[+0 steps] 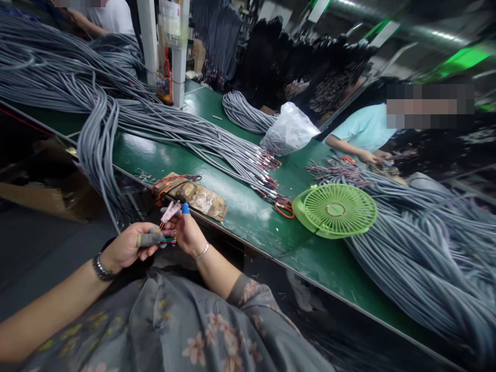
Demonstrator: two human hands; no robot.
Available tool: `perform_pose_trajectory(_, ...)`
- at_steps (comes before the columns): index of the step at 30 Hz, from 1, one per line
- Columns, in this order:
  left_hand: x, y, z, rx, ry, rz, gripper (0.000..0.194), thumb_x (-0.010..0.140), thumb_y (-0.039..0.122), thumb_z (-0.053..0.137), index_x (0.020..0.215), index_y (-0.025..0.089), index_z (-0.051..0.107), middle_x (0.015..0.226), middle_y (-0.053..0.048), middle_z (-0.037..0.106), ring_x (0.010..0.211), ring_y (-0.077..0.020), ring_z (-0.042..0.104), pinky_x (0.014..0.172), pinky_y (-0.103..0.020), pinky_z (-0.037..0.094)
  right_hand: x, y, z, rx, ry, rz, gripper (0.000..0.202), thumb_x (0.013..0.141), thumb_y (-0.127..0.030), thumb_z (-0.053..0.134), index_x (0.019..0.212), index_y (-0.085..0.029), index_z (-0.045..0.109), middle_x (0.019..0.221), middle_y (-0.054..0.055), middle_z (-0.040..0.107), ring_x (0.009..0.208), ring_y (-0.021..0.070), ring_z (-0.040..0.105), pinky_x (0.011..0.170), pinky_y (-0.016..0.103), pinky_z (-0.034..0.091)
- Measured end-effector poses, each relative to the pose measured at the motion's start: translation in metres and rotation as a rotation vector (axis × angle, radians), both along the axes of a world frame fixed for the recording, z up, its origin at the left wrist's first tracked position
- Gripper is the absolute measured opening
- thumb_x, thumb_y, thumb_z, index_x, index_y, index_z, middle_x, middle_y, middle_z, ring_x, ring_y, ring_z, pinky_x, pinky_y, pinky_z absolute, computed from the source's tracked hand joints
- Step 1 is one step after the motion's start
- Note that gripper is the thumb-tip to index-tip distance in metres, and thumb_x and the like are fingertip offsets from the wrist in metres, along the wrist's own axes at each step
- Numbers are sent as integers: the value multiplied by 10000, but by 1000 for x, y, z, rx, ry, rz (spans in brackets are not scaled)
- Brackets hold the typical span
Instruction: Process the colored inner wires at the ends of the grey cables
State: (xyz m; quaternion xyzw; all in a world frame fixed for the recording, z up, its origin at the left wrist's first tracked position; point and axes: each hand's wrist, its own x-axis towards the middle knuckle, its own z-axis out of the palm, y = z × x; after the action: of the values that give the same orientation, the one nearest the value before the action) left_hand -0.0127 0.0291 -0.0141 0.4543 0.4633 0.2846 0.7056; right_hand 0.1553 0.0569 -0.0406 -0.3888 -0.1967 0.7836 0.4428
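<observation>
My left hand (pixel 134 244), with a grey finger cover and a dark wristwatch, is closed on thin coloured wires (pixel 168 239). Close against it, my right hand (pixel 189 231), with a blue cover on one fingertip, pinches the same small bunch. A pale pinkish piece (pixel 170 211), perhaps a connector or clip, sticks up at the right fingers; its exact kind is unclear. Orange and green strands show between the hands, partly hidden by fingers. Just beyond, at the table edge, lies a worn brownish block (pixel 197 198) with red and black leads around its left end.
Long grey cables (pixel 186 126) cross the green table (pixel 248 227), some hanging over its edge at left. A green fan (pixel 335 209) stands at right beside more cables (pixel 418 258). Behind are a plastic bag (pixel 290 129), a white post (pixel 180 62) and a co-worker in light blue (pixel 362 126).
</observation>
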Motion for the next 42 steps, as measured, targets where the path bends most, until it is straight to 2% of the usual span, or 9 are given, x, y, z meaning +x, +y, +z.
perform_pose_trajectory(2, 0, -7, 2, -1, 21, 4, 558, 548, 675, 1018, 566, 204, 718, 431, 14, 585, 346, -68, 389, 369, -209, 261, 3, -1, 0, 6, 19, 37, 647, 1171, -699, 504, 859, -177, 727, 784, 43, 712, 629, 142, 606, 620, 258, 577)
perform_pose_trajectory(4, 1, -13, 4, 1, 27, 26, 551, 555, 664, 1006, 553, 210, 693, 447, 10, 600, 355, -71, 400, 378, -210, 268, 4, 0, -1, 35, 24, 59, 585, 1142, -683, 592, 866, -183, 722, 780, 33, 698, 627, 141, 597, 620, 258, 579)
perform_pose_trajectory(9, 5, -15, 12, 38, 27, 147, 471, 542, 575, 978, 536, 206, 685, 472, 1, 616, 377, -72, 429, 388, -208, 281, 1, 0, -7, 193, -62, -48, 415, 989, -595, 853, 896, -203, 753, 766, -1, 713, 627, 137, 573, 631, 262, 580)
perform_pose_trajectory(15, 6, -6, 14, -4, -33, 138, 445, 513, 525, 1013, 581, 206, 711, 448, 19, 594, 373, -76, 398, 374, -217, 264, -1, -4, -17, 325, -233, -175, 565, 1018, -740, 741, 781, -227, 740, 659, -1, 657, 646, 173, 569, 656, 293, 552)
perform_pose_trajectory(20, 5, -3, 2, 14, -89, 102, 441, 563, 521, 1024, 634, 197, 734, 451, 29, 568, 372, -66, 352, 371, -218, 239, -6, 3, -8, 172, -37, -71, 509, 1016, -705, 784, 894, -211, 780, 785, 34, 726, 698, 180, 623, 662, 289, 587)
perform_pose_trajectory(27, 2, -2, -8, 6, -71, 80, 437, 611, 531, 1005, 650, 200, 723, 483, 22, 584, 394, -76, 387, 389, -215, 255, -12, 8, -4, 106, 45, -117, 526, 980, -709, 845, 872, -201, 764, 750, 12, 726, 677, 148, 666, 653, 237, 598)
perform_pose_trajectory(35, 1, -14, -3, 0, -47, 79, 450, 597, 542, 1000, 631, 204, 705, 472, 21, 589, 378, -70, 364, 386, -220, 257, -2, 3, -3, 62, 64, -24, 665, 1075, -819, 606, 873, -199, 735, 746, 26, 705, 653, 152, 627, 635, 255, 591)
perform_pose_trajectory(39, 1, -18, 3, 13, -31, 129, 474, 562, 562, 1013, 622, 203, 709, 469, 27, 583, 378, -71, 383, 388, -219, 255, 1, 2, 0, 81, 77, 18, 567, 1084, -736, 669, 884, -209, 732, 769, 21, 715, 653, 151, 612, 626, 254, 587)
perform_pose_trajectory(42, 3, -17, 8, 40, -40, 164, 469, 565, 545, 1023, 629, 203, 709, 490, 23, 601, 398, -74, 396, 396, -219, 258, -2, 0, 2, 122, 31, -43, 440, 1052, -610, 783, 901, -197, 763, 751, 10, 717, 611, 127, 575, 588, 221, 546)
